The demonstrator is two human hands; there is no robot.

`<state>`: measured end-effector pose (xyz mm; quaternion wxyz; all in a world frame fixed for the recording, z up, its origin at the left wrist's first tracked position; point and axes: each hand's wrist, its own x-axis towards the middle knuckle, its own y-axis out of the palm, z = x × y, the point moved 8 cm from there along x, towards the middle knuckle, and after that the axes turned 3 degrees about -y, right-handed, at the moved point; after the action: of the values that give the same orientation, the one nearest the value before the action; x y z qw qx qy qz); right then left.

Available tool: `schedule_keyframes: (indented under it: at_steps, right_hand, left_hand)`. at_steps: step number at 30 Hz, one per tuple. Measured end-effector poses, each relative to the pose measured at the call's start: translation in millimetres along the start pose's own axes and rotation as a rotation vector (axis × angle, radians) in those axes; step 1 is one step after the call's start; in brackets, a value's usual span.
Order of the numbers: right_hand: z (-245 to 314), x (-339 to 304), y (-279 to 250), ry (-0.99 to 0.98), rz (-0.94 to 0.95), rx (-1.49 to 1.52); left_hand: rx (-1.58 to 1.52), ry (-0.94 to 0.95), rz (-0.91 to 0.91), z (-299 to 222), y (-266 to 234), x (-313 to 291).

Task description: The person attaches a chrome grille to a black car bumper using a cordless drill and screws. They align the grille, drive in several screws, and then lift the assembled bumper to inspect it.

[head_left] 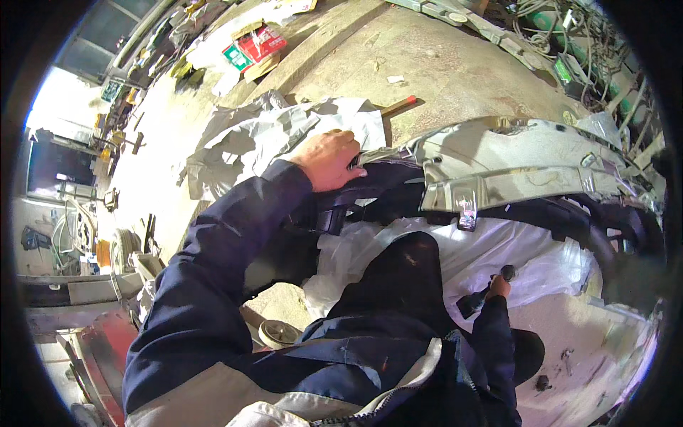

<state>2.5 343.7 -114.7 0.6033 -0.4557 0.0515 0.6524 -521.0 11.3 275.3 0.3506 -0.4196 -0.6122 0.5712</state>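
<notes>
The left hand (329, 158) is gripping, fingers bent over the left end of the pale-and-black bumper (498, 146), whose length is running toward three o'clock; the right hand (500, 286), farther off, is clasping a dark tool (471, 304), the bumper lying at twelve o'clock.

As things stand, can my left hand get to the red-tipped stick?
Probably yes: the stick lies beyond the left hand at the paper edge, and nothing seems to block its red end. The hand would have to leave the black part.
</notes>
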Motion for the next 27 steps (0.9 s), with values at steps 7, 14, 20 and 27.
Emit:
schedule_keyframes:
  at_steps: [7,14,20,27]
  right_hand:
    - [110.0,-63.2,41.0,-0.884,0.166,-0.269]
    - [174.6,-309.7,164.5,-1.004,0.898,-0.312]
    - [220.4,-430.7,235.8,-0.752,1.157,-0.244]
    - [203.9,-453.5,226.9,-0.368,1.331,-0.131]
  left_hand:
    - [-0.058,-0.034,-0.047,-11.4,0.7,-22.7]
    - [-0.081,-0.088,0.02,-19.4,0.0,-28.8]
    - [-0.02,-0.031,0.046,-44.1,-4.3,-52.3]
    - [-0.009,-0.066,-0.024,-67.8,-6.9,-76.4]
